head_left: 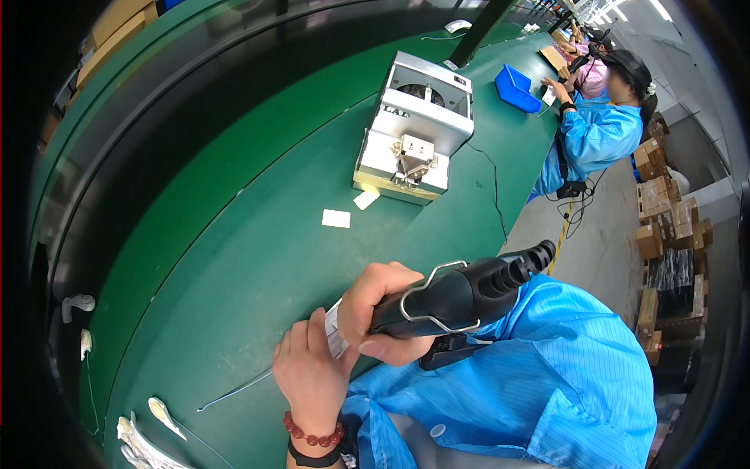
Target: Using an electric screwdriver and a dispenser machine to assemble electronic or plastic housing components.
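Observation:
My right hand is wrapped round a black electric screwdriver with a wire hanging loop and a ribbed cable end. Its tip is hidden behind the fingers. Low over the green table, my left hand holds a white plastic part against the surface, just beside the right hand. Both hands cover much of that part. A thin pale cable runs out from under the left hand toward the lower left.
A grey-and-white machine stands ahead on the green table, with white label pieces before it. White parts with cables lie at lower left. Beyond are a blue bin and a co-worker in blue; cartons stand at right.

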`<state>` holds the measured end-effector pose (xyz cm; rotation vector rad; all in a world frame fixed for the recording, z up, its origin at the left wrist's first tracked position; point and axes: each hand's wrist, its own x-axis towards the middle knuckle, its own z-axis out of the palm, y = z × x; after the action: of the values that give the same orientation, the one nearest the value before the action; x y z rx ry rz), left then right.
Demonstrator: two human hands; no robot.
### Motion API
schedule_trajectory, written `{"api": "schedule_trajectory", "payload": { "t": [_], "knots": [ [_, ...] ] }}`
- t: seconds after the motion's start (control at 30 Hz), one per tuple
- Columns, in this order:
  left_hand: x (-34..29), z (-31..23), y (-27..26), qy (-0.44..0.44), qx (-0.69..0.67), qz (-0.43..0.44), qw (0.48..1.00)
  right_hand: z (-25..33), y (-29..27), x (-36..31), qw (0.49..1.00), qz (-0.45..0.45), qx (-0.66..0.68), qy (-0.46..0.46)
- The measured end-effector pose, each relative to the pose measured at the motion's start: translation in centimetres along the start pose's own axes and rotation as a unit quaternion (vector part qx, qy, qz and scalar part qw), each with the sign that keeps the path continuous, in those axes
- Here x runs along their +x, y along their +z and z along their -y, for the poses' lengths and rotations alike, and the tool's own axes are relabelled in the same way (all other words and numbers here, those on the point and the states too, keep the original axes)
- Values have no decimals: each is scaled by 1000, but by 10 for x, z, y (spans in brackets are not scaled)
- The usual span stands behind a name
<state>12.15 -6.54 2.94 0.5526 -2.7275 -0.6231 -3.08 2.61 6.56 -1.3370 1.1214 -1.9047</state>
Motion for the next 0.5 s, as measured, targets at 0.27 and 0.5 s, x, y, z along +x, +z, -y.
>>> {"api": "schedule_trajectory", "payload": {
  "t": [0.27, 0.5],
  "knots": [
    [0, -2, 0, 0, -5, -10, 1000, -2, -3, -5, 1000, -3, -16, -8],
    [1, -5, -1, -10, -6, -2, 1000, -3, -4, -6, 999, 5, 36, 9]
  ]
}}
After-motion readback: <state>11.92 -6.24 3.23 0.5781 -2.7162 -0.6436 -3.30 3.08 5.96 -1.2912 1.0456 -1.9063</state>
